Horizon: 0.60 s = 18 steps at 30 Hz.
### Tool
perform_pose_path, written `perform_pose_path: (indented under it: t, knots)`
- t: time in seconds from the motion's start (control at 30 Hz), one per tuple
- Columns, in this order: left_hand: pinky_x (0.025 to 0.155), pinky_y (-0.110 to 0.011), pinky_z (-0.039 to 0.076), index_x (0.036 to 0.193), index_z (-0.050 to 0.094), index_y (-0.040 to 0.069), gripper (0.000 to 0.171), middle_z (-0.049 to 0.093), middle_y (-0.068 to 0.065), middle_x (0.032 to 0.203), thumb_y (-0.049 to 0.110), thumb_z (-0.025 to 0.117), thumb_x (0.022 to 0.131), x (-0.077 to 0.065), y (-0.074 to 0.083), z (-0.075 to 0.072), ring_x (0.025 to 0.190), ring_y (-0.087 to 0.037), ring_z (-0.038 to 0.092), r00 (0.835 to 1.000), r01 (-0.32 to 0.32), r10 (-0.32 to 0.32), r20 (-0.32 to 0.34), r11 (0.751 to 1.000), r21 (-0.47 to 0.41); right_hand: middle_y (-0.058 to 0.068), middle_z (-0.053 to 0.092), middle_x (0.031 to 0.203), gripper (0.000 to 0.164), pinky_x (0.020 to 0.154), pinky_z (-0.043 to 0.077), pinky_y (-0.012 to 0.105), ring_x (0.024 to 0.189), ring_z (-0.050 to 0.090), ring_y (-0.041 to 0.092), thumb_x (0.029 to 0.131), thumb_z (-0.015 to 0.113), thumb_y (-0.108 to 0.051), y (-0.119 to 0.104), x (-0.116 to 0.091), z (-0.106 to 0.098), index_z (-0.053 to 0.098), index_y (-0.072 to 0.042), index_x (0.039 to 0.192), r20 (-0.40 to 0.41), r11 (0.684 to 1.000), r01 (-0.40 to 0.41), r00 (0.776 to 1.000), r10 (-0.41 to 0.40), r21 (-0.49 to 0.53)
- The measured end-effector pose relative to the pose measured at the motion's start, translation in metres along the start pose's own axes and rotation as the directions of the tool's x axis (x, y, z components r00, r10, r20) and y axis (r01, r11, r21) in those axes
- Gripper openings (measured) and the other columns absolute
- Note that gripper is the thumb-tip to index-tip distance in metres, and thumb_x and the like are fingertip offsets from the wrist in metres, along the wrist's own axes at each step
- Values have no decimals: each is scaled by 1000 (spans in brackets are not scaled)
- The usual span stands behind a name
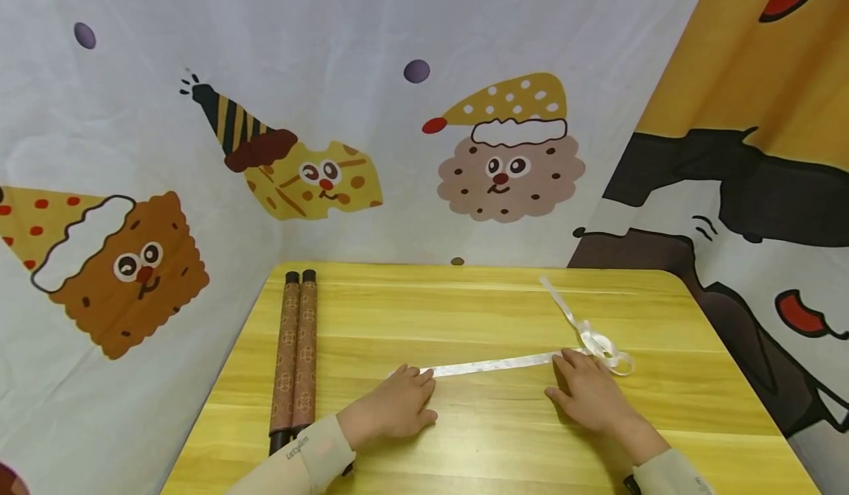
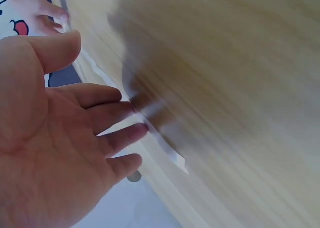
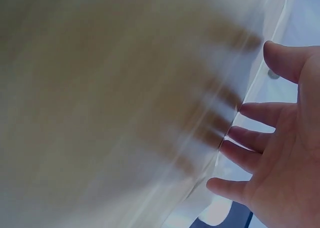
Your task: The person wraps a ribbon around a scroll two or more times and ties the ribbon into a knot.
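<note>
A narrow white ribbon (image 1: pixel 491 366) stretches across the wooden table between my two hands, and its far part lies in loose loops (image 1: pixel 600 343) on the right. My left hand (image 1: pixel 400 404) rests its fingertips on the ribbon's left end, fingers extended. In the left wrist view the ribbon's short end (image 2: pixel 176 157) sticks out past those fingertips, the thumb held apart. With fingers spread, my right hand (image 1: pixel 590 393) touches the ribbon beside the loops. The right wrist view shows this hand's fingertips (image 3: pixel 231 147) at the ribbon's line, the palm lifted.
Two scroll-like rolls (image 1: pixel 294 362) in brown patterned covering with black ends lie side by side on the table's left part, near my left forearm. The yellow wood-grain table (image 1: pixel 477 436) meets a cartoon-printed cloth (image 1: pixel 398 237) at its back edge.
</note>
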<state>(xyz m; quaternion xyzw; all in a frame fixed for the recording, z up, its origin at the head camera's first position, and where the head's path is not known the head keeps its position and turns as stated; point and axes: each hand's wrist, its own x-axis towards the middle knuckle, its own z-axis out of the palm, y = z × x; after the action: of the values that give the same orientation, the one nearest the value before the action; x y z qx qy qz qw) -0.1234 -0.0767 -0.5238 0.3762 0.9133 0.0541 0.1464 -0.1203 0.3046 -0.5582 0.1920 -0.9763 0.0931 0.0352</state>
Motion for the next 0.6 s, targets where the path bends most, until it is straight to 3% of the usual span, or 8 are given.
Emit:
perform_pose_path:
  t: [0.2, 0.6]
  knots:
    - [109, -49, 27, 136, 46, 1, 59, 40, -15, 144, 43, 50, 94, -1, -6, -1, 129, -31, 33, 1000, -15, 15, -12, 1000, -7, 28, 45, 134, 65, 94, 29, 70, 120, 36, 46, 87, 62, -43, 16, -2, -5, 50, 3, 132, 12, 998, -59, 998, 59, 0]
    - [110, -49, 23, 136, 46, -1, 71, 38, -17, 145, 53, 51, 91, -12, -31, -7, 131, -34, 29, 997, 76, -75, 34, 996, -40, 30, 47, 131, 62, 91, 32, 70, 119, 37, 47, 87, 61, -46, 29, -11, -13, 55, 1, 127, 31, 992, -123, 992, 124, -28]
